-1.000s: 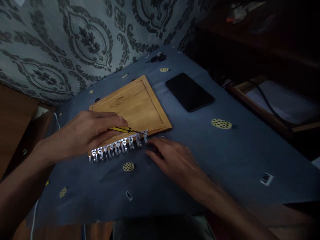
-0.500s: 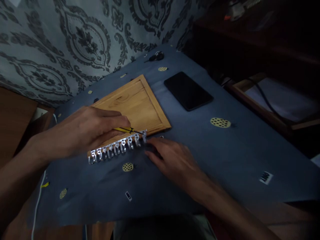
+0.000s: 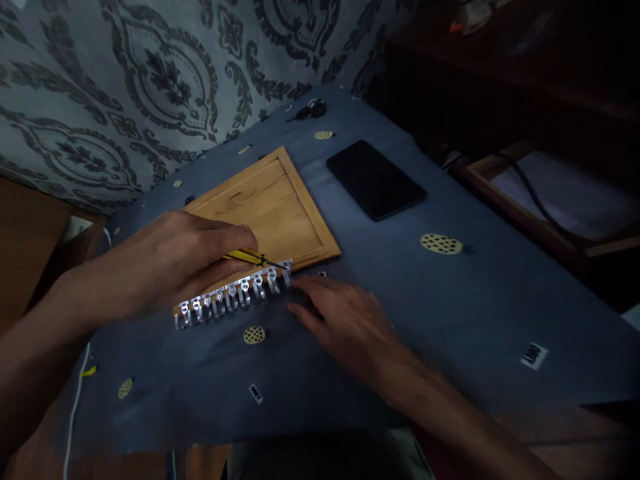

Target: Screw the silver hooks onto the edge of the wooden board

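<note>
My left hand (image 3: pixel 200 250) is closed on a yellow-and-black screwdriver (image 3: pixel 246 257) above the near edge of a wooden board (image 3: pixel 270 207). The screwdriver's tip points right, at the last hook of a row of silver metal hooks (image 3: pixel 245 287) along that edge. Beside that same hook is my right hand (image 3: pixel 340 313), thumb and forefinger a little apart, the fingertips at the hook's lower end. Whether they grip the hook is hard to make out. The board lies flat on a dark blue cloth (image 3: pixel 380 280).
A black phone or tablet (image 3: pixel 376 179) lies right of the board. Small dark objects, perhaps keys (image 3: pixel 310 109), are near the patterned wall (image 3: pixel 170 80). An open drawer (image 3: pixel 560 193) stands at the right, and a white cable (image 3: pixel 76 407) hangs at the left edge.
The view has shifted slightly. Both hands keep nearly the same places at the board, and the screwdriver's tip stays at the last hook.
</note>
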Available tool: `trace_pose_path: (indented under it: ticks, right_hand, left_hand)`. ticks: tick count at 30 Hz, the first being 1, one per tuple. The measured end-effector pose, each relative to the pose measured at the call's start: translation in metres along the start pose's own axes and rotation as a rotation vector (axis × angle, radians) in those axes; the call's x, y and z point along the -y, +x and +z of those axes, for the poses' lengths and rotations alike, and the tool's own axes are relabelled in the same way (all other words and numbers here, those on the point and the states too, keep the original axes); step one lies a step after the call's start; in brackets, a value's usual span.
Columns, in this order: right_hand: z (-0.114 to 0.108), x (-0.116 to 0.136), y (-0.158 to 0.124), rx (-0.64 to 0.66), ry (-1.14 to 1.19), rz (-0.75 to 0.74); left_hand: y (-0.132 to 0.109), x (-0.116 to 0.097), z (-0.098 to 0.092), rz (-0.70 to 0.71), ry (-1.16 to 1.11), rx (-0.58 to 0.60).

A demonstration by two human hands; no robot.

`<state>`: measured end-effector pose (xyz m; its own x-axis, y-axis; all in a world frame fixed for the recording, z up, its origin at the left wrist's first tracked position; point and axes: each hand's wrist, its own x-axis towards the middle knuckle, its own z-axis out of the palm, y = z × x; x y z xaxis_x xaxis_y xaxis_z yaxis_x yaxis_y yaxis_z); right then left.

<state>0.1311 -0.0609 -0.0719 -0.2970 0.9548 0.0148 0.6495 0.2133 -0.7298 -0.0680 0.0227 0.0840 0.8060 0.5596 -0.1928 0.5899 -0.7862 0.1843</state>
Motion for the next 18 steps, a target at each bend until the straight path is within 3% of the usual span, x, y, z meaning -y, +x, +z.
trace_pose_path:
  ticks: [12, 18]
  right_hand:
    - [-0.006, 0.006, 0.002, 0.087, -0.013, 0.060]
    - [-0.003, 0.000, 0.000, 0.058, 0.006, 0.022]
  left_hand:
    - [0.004, -0.002, 0.000, 0.017, 0.080, 0.038]
    - [-0.003, -0.005, -0.014, 0.022, 0.113, 0.000]
